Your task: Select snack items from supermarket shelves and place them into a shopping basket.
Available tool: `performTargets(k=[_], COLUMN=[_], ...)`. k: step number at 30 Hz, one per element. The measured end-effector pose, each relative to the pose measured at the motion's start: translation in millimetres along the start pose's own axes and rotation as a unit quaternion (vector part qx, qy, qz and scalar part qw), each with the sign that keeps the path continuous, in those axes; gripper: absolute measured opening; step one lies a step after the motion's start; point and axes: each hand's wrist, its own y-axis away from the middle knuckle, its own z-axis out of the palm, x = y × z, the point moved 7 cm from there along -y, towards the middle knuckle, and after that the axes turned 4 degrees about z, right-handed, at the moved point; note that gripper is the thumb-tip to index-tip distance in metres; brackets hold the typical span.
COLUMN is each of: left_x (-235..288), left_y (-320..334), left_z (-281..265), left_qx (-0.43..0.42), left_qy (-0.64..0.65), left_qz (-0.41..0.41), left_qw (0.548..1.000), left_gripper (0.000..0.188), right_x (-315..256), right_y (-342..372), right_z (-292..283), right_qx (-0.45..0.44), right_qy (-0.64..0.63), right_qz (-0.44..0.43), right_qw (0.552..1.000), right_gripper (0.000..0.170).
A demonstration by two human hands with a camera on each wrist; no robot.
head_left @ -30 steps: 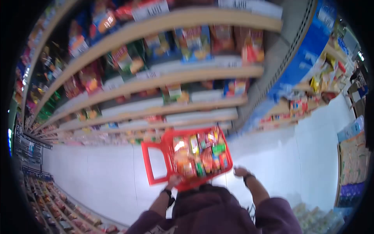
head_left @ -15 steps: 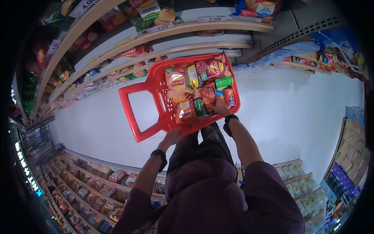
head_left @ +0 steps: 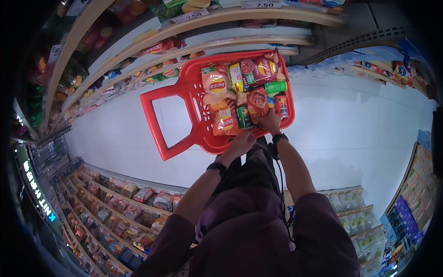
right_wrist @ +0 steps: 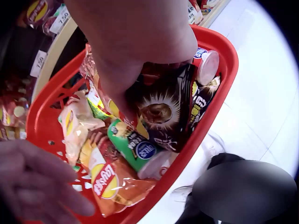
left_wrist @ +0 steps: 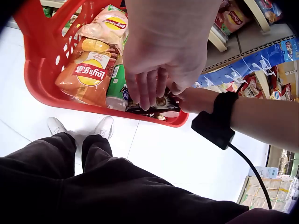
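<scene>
Here the right hand (right_wrist: 135, 46) pinches a dark packet (right_wrist: 161, 114) in the red basket (right_wrist: 229, 53), left hand (right_wrist: 39, 179) loosely spread.

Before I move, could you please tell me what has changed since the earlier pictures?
The right hand has moved from outside the red basket into it, at the dark packet; its grip is partly hidden. The left hand has shifted right, away from the handle. The chip bags look unmoved within it.

bskt (left_wrist: 37, 83) red | can (right_wrist: 134, 145) grn | pouch (right_wrist: 161, 114) blk w/ starburst | bag (right_wrist: 119, 184) orng | flr (right_wrist: 261, 100) wht
</scene>
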Motion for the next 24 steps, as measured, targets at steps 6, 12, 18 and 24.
performTargets(k=[6,12,18,24], left_x=[-75,28,86,65], left_y=[-23,29,56,77], left_z=[9,-79,-128,-171], left_qx=[0.137,0.124,0.170,0.272], left_qy=[0.292,0.424,0.595,0.748], left_qz=[0.015,-0.111,0.041,0.081], left_qw=[0.946,0.890,0.784,0.601], left_gripper=[0.043,0.076,0.056,0.045], right_x=[6,-48,-131,-177], right_y=[36,108,185,185], right_z=[-46,-125,-183,-201], right_qx=[-0.133,-0.395,-0.406,-0.258], right_qy=[-0.238,-0.333,-0.064,-0.303], right_qz=[-0.048,-0.073,-0.224,-0.294], right_qw=[0.961,0.853,0.883,0.869], right_gripper=[0.085,0.070,0.067,0.071])
